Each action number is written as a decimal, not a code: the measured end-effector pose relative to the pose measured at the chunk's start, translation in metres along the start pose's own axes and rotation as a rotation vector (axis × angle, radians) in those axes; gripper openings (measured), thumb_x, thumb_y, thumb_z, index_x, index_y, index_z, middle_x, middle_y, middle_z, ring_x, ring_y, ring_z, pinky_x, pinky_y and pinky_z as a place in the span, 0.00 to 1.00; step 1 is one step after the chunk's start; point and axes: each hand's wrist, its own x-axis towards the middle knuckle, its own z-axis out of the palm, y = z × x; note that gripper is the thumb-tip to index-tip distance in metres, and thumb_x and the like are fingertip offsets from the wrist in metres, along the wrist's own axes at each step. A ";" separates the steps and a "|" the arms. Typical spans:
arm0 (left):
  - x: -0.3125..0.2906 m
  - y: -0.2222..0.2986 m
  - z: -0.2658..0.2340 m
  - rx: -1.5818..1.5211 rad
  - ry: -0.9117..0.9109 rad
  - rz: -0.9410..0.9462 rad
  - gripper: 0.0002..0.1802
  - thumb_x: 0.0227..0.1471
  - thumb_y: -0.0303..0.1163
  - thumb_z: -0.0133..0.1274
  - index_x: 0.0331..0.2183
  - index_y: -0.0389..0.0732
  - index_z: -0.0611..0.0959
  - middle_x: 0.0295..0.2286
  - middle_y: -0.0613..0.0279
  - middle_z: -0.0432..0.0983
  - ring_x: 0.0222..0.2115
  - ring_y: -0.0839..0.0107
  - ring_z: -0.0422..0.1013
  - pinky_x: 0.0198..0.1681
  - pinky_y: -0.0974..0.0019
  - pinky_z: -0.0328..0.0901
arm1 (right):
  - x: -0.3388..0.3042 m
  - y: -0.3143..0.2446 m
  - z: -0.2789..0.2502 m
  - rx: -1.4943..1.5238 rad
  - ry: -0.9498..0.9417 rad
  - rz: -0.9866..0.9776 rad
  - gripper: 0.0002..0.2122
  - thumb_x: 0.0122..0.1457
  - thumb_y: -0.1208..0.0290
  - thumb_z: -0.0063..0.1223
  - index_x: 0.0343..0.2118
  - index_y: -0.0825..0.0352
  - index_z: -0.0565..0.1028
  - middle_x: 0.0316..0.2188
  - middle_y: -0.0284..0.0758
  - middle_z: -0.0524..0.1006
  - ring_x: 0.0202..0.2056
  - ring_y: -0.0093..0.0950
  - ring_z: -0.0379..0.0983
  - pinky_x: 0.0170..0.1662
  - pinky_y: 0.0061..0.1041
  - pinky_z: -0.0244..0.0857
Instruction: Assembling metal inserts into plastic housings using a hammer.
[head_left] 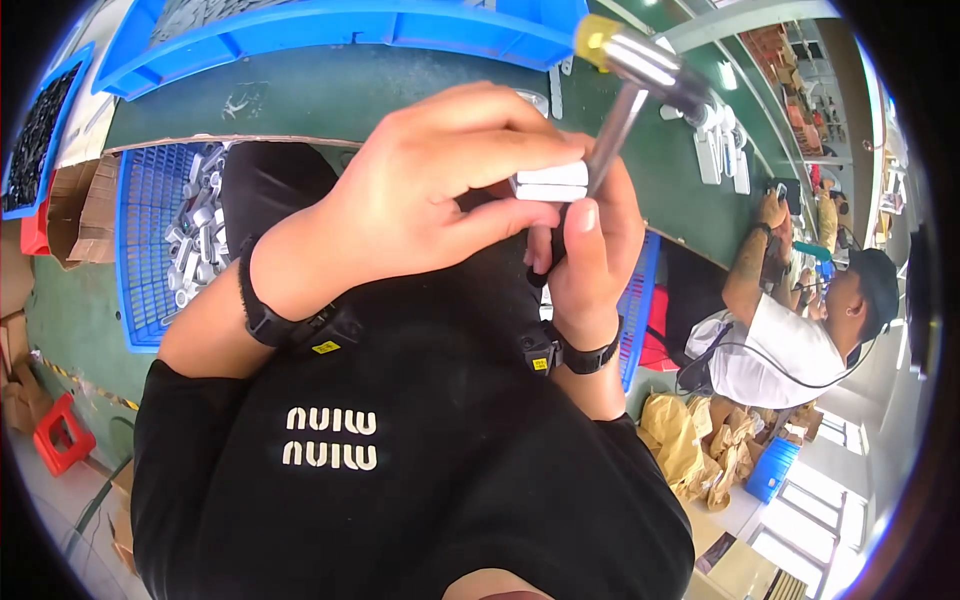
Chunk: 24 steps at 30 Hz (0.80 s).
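Workshop, green table (pixel 300 105): left hand (pixel 430 185) pinches paired white bars (pixel 552 182); beside the bars, right hand (pixel 598 250) appears wrapped around a hammer (pixel 642 62); blue tray (pixel 330 30) lies beyond the bars. Step judged: positioning the bars; next move calls for a steady pinch.

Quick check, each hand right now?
Left hand: closed, pinching a white piece between thumb and fingers.
Right hand: closed, holding a hammer; whether it also touches the white piece is unclear.
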 end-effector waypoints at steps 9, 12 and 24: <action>-0.015 -0.006 0.024 -0.300 0.163 -0.102 0.25 0.50 0.18 0.75 0.51 0.29 0.88 0.46 0.48 0.87 0.46 0.60 0.84 0.52 0.60 0.76 | -0.011 0.005 0.013 0.183 0.112 0.074 0.22 0.74 0.58 0.60 0.60 0.72 0.74 0.36 0.31 0.83 0.24 0.11 0.69 0.25 0.13 0.61; -0.011 -0.004 0.020 -0.146 0.151 -0.043 0.21 0.50 0.19 0.74 0.48 0.29 0.88 0.42 0.48 0.88 0.42 0.58 0.84 0.48 0.60 0.77 | -0.009 0.007 0.011 0.190 0.106 0.062 0.23 0.73 0.56 0.61 0.58 0.72 0.74 0.36 0.32 0.83 0.23 0.11 0.70 0.23 0.13 0.61; -0.010 0.004 0.017 0.011 0.122 -0.017 0.19 0.48 0.24 0.75 0.43 0.33 0.89 0.38 0.51 0.87 0.37 0.56 0.84 0.42 0.60 0.77 | -0.018 0.016 0.019 0.289 0.119 0.067 0.23 0.74 0.55 0.60 0.56 0.73 0.74 0.30 0.36 0.84 0.20 0.14 0.72 0.21 0.14 0.63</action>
